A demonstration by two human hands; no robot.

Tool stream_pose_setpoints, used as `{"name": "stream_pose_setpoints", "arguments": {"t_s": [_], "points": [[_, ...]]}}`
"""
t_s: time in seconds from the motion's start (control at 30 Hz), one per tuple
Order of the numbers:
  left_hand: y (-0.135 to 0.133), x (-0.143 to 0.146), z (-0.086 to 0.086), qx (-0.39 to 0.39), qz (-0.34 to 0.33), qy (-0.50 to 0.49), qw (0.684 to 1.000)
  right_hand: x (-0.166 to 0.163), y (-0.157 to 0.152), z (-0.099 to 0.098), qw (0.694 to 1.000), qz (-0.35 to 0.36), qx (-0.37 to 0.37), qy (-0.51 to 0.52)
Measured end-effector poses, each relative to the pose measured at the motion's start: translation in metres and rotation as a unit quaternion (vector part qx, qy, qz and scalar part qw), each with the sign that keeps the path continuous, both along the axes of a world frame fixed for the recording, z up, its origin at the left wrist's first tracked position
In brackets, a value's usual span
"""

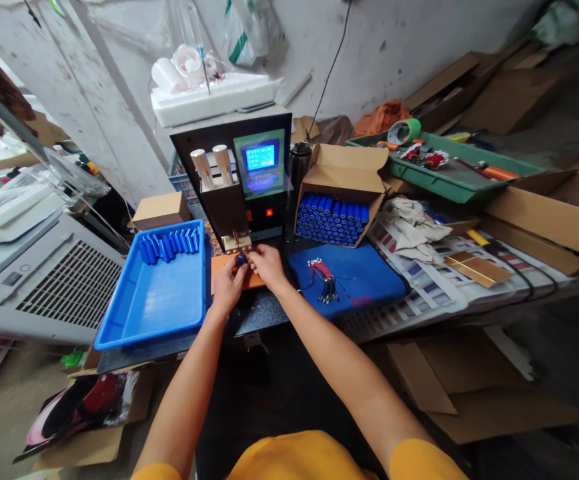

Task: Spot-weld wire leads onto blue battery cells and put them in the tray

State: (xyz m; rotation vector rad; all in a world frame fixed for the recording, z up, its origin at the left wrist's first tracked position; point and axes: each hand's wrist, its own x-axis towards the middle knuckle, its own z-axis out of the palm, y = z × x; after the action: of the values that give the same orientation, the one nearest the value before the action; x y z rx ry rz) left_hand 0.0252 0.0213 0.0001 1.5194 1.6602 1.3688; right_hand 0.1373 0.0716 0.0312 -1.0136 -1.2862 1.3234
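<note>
My left hand (228,285) is closed round a blue cylindrical battery cell (241,259), with one end facing me. Just right of it, the fingers of my right hand (268,264) pinch together at the cell; whatever small thing is between them is hidden. Both hands are right under the electrode tips of a black spot welder (234,241) and over an orange block (219,270). A lit screen (261,157) shows on the welder's front. On the blue mat (369,270) to the right lies a bunch of red and black wire leads (323,280).
A blue tray (159,300) at left holds several blue cells along its far end. Behind the mat, an open cardboard box (347,160) is packed with cells. Further right stand a green tray (462,190), white gloves (414,230) and loose cardboard.
</note>
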Motion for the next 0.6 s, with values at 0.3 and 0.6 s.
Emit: {"name": "stream_pose_setpoints", "arguments": {"t_s": [0.3, 0.6], "points": [[-0.002, 0.001, 0.005, 0.004, 0.002, -0.003, 1.0, 0.012, 0.001, 0.006, 0.997, -0.023, -0.055, 0.047], [0.0, 0.0, -0.001, 0.003, 0.014, 0.012, 1.0, -0.002, 0.001, -0.003, 0.999, -0.004, 0.029, -0.039]]}}
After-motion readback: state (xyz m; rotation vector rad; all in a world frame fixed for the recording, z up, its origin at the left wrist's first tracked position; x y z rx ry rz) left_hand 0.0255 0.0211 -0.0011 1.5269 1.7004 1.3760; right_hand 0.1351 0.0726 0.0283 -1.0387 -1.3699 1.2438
